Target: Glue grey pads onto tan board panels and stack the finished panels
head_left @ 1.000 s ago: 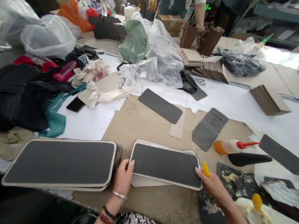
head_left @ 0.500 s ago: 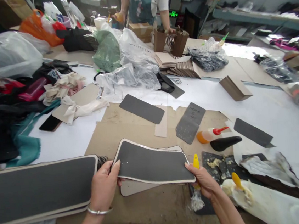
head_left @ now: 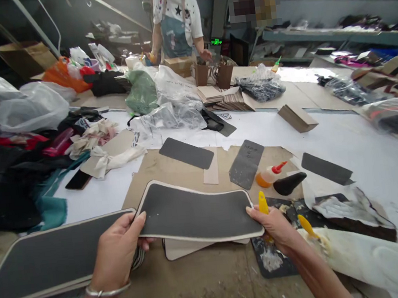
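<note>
A dark grey rounded panel with a pale border (head_left: 195, 213) is held up between both hands, bowed slightly in the middle. My left hand (head_left: 119, 247) pinches its left end, thumb on top and fingers beneath. At the right end, my right hand (head_left: 276, 224) grips the corner with the thumb on top. A yellow-handled brush (head_left: 262, 202) passes behind the right thumb and appears tucked in that hand; its pale lower end shows below. Under the raised panel lie pale boards (head_left: 188, 248). A stack of similar bordered panels (head_left: 64, 253) lies left, partly behind my left wrist.
Beyond the panel lie loose grey pieces (head_left: 186, 153). To the right are a red-tipped glue bottle (head_left: 268, 176), a black tapered object (head_left: 290, 184) and a white container (head_left: 369, 249) with another yellow-handled brush (head_left: 307, 226). A person (head_left: 175, 28) stands across the table.
The held panel has come nearer and shifted slightly left, with my left hand moving left and lower. My view has tilted up. The person's hand opposite has lifted from the brown pieces.
</note>
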Demonstrator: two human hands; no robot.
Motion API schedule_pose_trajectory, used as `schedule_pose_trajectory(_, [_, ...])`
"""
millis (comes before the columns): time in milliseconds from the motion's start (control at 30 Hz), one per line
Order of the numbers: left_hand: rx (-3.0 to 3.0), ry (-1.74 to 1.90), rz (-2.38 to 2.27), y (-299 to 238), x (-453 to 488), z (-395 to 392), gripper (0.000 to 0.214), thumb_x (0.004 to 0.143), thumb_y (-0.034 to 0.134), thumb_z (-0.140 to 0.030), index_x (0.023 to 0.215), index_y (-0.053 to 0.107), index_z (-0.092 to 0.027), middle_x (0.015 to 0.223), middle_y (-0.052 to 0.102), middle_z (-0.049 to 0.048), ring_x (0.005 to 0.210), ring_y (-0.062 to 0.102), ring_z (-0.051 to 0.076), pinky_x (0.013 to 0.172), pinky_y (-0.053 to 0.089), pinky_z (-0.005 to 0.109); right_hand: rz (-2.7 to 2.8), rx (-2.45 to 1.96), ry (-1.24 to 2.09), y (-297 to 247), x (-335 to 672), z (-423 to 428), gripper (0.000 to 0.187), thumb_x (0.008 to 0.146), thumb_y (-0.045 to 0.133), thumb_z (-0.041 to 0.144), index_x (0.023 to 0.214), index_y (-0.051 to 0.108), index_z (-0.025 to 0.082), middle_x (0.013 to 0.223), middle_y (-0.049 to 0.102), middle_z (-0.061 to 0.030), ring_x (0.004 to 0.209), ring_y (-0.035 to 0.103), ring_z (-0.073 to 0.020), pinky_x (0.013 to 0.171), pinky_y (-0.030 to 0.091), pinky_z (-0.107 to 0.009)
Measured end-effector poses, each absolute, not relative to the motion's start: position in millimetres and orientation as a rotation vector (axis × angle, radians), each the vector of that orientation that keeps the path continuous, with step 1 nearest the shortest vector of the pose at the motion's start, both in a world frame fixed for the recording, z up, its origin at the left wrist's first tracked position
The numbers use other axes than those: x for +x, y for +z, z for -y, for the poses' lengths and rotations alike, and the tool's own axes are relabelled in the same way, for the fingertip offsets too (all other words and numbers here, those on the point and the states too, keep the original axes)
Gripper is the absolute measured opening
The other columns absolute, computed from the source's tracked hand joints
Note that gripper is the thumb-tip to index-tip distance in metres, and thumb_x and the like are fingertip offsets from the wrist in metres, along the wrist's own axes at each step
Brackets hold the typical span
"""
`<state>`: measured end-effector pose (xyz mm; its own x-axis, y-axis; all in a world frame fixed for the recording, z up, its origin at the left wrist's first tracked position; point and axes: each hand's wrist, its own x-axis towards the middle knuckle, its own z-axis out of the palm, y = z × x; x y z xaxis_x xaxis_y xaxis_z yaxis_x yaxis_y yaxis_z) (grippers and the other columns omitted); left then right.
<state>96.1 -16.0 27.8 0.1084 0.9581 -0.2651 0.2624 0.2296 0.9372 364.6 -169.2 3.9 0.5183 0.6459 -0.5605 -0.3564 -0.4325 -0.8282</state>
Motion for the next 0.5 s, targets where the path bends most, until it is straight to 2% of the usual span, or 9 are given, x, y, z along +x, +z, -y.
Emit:
schedule_pose_trajectory(167, [1.149, 0.85, -1.379, 34.7, 85.1, 28.5, 0.036, 0.054, 0.067, -0.046, 0.071, 0.057, -0.016, 0.051, 0.056, -0.0028, 0.039, 0.047, 0.009, 0.033, 0.035, 0.018, 0.362, -1.634, 1.087, 20.8, 360.4, 176.9, 0.038, 0.058, 0.069, 0.048, 0.074, 0.057, 0.015, 0.062, 0.059, 0.0004, 0.052, 0.051, -0.0113, 0.047, 0.039, -0.02])
schedule_pose_trajectory(367, [1.089, 0.97, -1.414, 33.7, 64.0, 42.2, 0.043, 0.051, 0.069, -0.05, 0.076, 0.059, -0.016, 0.063, 0.059, -0.002, 0.05, 0.051, 0.011, 0.038, 0.043, 0.02, 0.509, -1.591, 1.052, 15.5, 343.3, 169.8, 0.039, 0.063, 0.065, 0.052, 0.071, 0.055, 0.016, 0.058, 0.056, 0.0021, 0.052, 0.05, -0.0106, 0.047, 0.04, -0.019])
schedule_pose_trajectory(500, [0.968, 1.083, -1.473, 31.4, 41.9, 53.5, 0.046, 0.047, 0.071, -0.049, 0.076, 0.06, -0.015, 0.071, 0.06, -0.0002, 0.059, 0.052, 0.012, 0.041, 0.046, 0.02, 0.72, -1.769, 0.961, -2.3, 335.9, 162.9, 0.042, 0.064, 0.058, 0.058, 0.072, 0.057, 0.016, 0.061, 0.058, -0.0007, 0.06, 0.056, -0.0157, 0.053, 0.044, -0.022])
